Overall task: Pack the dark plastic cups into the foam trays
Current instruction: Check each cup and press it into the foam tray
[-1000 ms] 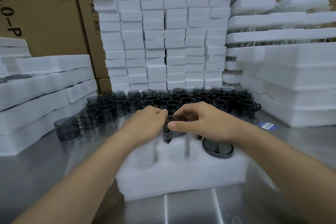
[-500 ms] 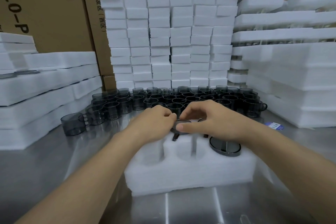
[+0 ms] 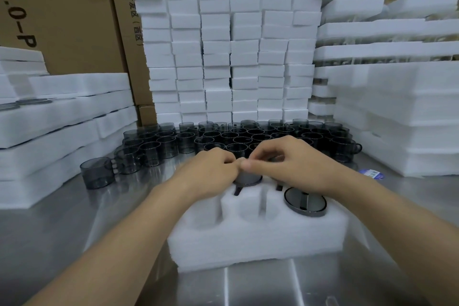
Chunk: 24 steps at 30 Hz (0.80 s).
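Seating is the step in hand, seen from the head camera. The left hand [image 3: 208, 169] and right hand [image 3: 285, 159], fingers curled, both pinch a dark cup [image 3: 248, 179] that sits bottom-up, partly sunk in the middle pocket at 12 o'clock of the foam tray [image 3: 248, 238]. A seated cup [image 3: 305, 204] fills the 3 o'clock pocket. Loose cups [image 3: 223, 136] crowd beyond at 12. Next, I judge: press it flush, then fetch another, handle lined to its slot.

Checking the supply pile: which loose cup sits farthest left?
The cup at the row's front-left end, beside the foam stack; the others crowd together further right.
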Tool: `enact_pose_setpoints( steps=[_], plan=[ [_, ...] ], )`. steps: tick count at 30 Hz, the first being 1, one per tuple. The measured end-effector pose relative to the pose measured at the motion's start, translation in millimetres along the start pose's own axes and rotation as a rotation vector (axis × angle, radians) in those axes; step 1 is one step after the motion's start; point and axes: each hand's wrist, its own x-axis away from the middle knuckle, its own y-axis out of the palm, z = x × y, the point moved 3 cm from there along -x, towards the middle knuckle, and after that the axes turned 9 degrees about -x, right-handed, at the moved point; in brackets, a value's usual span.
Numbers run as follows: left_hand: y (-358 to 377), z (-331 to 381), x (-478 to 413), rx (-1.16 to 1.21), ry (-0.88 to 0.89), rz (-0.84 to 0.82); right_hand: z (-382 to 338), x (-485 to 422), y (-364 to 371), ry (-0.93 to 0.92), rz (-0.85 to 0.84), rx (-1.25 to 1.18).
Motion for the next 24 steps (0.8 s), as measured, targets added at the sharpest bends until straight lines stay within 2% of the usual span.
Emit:
enact_pose_setpoints(
  steps=[2, 5, 9, 11, 16, 21, 24],
  plan=[
    [1, 2, 2, -0.032, 0.013, -0.016, 13, -2, -11, 0.021, 0.121, -0.008],
    [3, 3, 4, -0.053, 0.019, -0.029, 48, -2, -29, 0.111, 0.282, 0.137],
    [3, 4, 6, -0.067, 0.019, -0.028, 104, 3, -41, 0.281, 0.238, 0.306],
    [4, 4, 6, -0.067, 0.019, -0.032, 120, 4, -46, 0.308, 0.250, 0.359],
    [7, 4, 5, -0.078, 0.024, -0.020, 129, 4, -50, 0.299, 0.371, 0.362],
    [9, 5, 6, -0.100, 0.036, 0.012, 118, 7, -54, 0.179, 0.654, 0.370],
    [9, 6, 7, -0.085, 0.038, 0.008, 123, 4, -49, 0.272, 0.535, 0.412]
  ],
)
